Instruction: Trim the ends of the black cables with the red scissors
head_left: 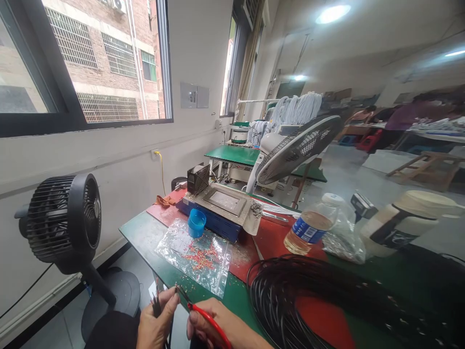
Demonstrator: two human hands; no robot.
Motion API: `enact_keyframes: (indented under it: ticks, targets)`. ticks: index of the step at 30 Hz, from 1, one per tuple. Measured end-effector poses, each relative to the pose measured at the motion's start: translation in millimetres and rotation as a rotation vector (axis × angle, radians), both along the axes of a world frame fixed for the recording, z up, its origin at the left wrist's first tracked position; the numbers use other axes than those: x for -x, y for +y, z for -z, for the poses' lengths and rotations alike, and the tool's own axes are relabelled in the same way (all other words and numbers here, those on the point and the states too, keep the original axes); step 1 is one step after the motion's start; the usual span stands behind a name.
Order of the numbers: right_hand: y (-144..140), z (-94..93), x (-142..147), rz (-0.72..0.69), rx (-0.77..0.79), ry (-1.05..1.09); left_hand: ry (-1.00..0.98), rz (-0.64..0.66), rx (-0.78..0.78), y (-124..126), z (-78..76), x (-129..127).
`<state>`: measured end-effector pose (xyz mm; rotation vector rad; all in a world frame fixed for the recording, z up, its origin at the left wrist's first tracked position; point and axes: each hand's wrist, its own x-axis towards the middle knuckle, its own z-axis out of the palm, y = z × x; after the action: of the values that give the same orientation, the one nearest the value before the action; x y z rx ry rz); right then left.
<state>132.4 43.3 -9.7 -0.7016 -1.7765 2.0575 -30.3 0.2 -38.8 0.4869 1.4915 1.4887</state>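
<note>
My left hand (159, 317) is closed around several thin black cables (157, 305), whose ends stick up past the fingers. In my right hand (214, 320) is a pair of red-handled pliers (212, 321) with slim dark jaws. The jaw tips reach the left thumb and fingertip, at a wire end pinched there; whether they grip it is too small to tell. Both hands are in front of the table's near edge. Just beyond them lies a clear plastic bag (214, 278) with small red and yellow pieces (201, 257) scattered on it.
A blue cup (196, 224) stands by a blue boxy machine (214, 220) with a small fan. To the right lie a large bundle of black cable (276, 291), a bottle (307, 232) and a white jug (399, 223). A black floor fan (67, 223) stands left.
</note>
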Motion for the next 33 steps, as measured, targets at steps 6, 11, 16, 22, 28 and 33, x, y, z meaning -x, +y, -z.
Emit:
enact_keyframes:
  ticks: [6, 11, 16, 22, 28, 33]
  targets:
    - [-1.2, -2.1, -0.5, 0.010, 0.013, 0.001, 0.030, 0.039, 0.017, -0.7, 6.9, 3.0]
    - [-0.7, -1.2, -0.9, -0.007, 0.008, -0.019, 0.077, 0.021, 0.028, -1.3, 4.3, 3.2]
    - [-1.1, -0.3, -0.1, -0.010, 0.010, -0.012, 0.107, 0.017, 0.008, -2.8, -0.9, 1.2]
    - [-1.6, -0.4, 0.9, -0.004, -0.002, -0.022, 0.144, -0.012, -0.005, -4.1, -4.2, 0.8]
    - [-1.4, -0.4, 1.1, -0.015, -0.009, -0.011, 0.205, 0.029, -0.027, -6.0, -7.5, 2.3]
    - [-5.5, -3.2, 3.3, 0.016, 0.040, -0.008, 0.212, -0.005, -0.038, -7.7, -6.9, 0.6]
